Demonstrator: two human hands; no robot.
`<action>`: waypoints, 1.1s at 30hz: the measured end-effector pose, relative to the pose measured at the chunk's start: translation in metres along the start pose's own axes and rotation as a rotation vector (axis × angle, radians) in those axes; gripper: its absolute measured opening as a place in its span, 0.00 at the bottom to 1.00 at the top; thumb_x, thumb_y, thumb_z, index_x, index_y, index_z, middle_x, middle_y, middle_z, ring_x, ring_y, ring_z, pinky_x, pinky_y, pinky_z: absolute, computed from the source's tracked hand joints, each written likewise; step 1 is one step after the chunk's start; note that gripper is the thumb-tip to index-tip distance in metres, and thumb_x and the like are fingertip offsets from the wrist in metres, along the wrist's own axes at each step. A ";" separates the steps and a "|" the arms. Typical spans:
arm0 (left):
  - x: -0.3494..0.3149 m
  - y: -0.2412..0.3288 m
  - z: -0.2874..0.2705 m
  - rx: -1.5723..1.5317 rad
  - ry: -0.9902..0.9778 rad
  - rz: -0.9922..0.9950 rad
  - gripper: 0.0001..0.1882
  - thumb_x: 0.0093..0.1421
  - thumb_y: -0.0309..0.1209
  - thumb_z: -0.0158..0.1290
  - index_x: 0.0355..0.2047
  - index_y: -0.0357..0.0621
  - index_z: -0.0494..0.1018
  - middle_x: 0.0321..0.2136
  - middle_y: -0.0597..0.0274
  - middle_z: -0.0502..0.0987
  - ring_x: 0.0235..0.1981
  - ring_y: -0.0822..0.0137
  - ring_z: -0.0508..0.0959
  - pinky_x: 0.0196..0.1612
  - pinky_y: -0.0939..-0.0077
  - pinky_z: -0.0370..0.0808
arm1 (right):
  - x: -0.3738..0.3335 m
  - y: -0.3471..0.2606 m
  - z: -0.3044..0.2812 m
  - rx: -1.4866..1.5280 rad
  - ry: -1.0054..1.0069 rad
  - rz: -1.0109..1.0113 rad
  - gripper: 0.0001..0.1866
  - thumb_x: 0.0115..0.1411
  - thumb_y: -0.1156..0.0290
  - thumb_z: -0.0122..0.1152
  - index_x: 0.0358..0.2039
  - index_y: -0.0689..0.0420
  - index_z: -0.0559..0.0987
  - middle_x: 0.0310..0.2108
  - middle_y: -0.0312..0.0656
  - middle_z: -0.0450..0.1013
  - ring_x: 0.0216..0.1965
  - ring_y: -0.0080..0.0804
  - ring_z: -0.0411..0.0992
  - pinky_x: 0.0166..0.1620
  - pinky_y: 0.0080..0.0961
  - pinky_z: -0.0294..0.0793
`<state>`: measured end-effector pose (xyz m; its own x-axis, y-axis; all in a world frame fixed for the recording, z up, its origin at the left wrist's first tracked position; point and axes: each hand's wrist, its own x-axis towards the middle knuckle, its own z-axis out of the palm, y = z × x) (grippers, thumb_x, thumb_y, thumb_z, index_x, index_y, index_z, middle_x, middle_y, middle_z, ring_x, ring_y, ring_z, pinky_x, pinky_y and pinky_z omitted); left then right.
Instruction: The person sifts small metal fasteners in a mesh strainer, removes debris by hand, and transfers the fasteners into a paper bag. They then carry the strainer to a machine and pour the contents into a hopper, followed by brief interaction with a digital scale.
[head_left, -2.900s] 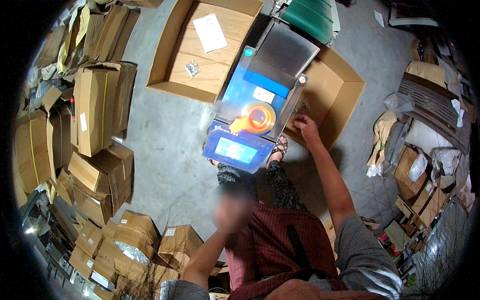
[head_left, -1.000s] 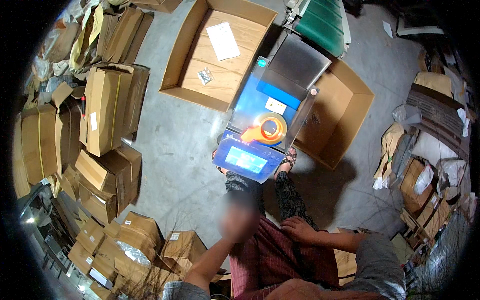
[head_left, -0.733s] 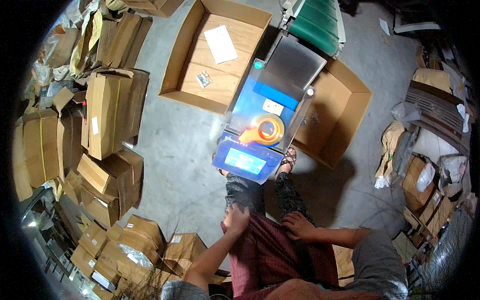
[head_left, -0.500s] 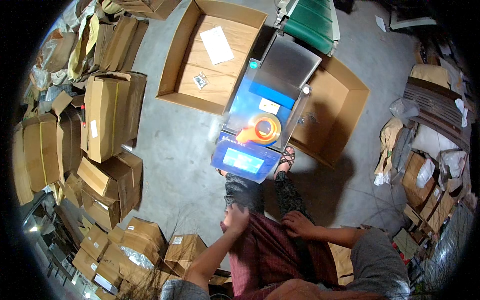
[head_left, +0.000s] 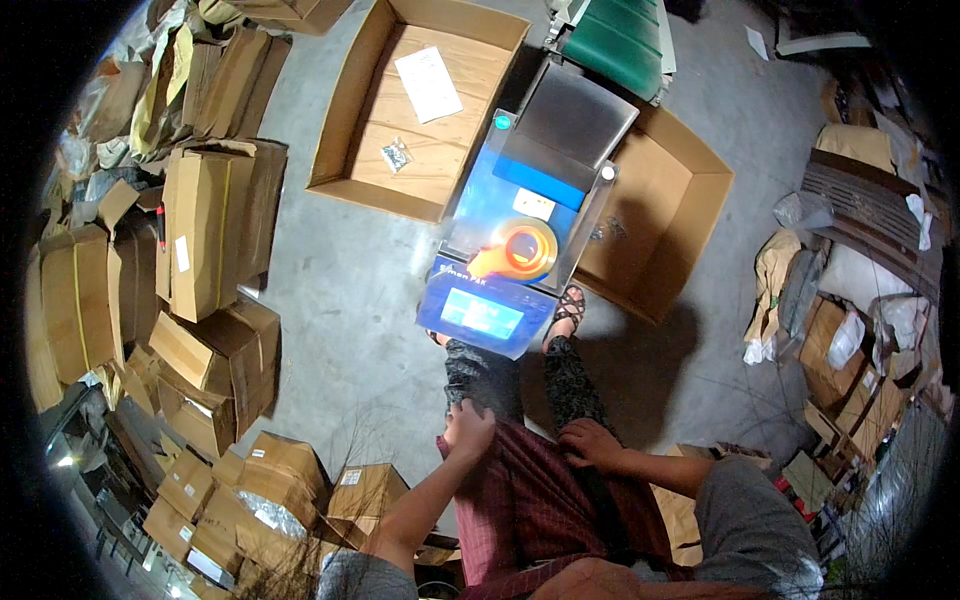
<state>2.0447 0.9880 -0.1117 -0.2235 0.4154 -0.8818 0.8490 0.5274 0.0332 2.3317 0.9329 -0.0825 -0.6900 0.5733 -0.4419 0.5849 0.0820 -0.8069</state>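
Observation:
My left hand (head_left: 469, 430) rests on my left leg by the edge of the maroon checked cloth (head_left: 540, 490) over my lap. Its fingers lie loosely over the leg, holding nothing. Across my right leg lies my right hand (head_left: 590, 443), fingers spread, also holding nothing. Beyond my knees stands a blue machine (head_left: 465, 280) with a lit display (head_left: 481, 314) on its sloped front. On its top lies a roll of orange-yellow tape (head_left: 527, 250), touching neither hand.
Left of the machine is an open carton (head_left: 345, 180) with a white sheet (head_left: 429, 84) and a small clear bag (head_left: 396, 155) inside. Another open carton (head_left: 690, 200), holding small parts, stands right. A green conveyor belt (head_left: 615, 45) is behind. Stacked cartons (head_left: 205, 230) line the left.
The whole view has shifted slightly, so things sit a little further left and up. Both hands stay resting on my legs.

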 end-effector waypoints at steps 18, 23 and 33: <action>0.030 -0.071 0.092 0.875 1.389 0.708 0.22 0.59 0.45 0.47 0.38 0.37 0.74 0.33 0.50 0.75 0.33 0.57 0.77 0.34 0.66 0.76 | -0.002 0.002 0.004 -0.014 -0.033 0.025 0.19 0.52 0.61 0.57 0.42 0.57 0.74 0.47 0.46 0.70 0.52 0.47 0.66 0.56 0.43 0.63; 0.033 -0.060 0.095 0.708 1.293 0.767 0.17 0.62 0.42 0.46 0.30 0.43 0.76 0.21 0.60 0.72 0.20 0.67 0.72 0.23 0.72 0.71 | -0.008 0.009 0.009 -0.031 -0.019 0.036 0.18 0.52 0.62 0.58 0.41 0.57 0.74 0.46 0.46 0.70 0.51 0.47 0.66 0.55 0.43 0.63; 0.026 -0.058 0.103 0.427 0.855 0.692 0.13 0.62 0.36 0.45 0.28 0.43 0.75 0.21 0.59 0.71 0.20 0.63 0.71 0.23 0.67 0.70 | -0.001 0.011 0.003 -0.016 -0.010 0.013 0.17 0.50 0.64 0.59 0.40 0.59 0.74 0.44 0.47 0.70 0.48 0.48 0.67 0.54 0.42 0.65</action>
<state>2.0389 0.8918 -0.1849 0.2367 0.9628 -0.1308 0.9706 -0.2281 0.0770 2.3374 0.9313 -0.0919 -0.6868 0.5658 -0.4563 0.6005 0.0880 -0.7947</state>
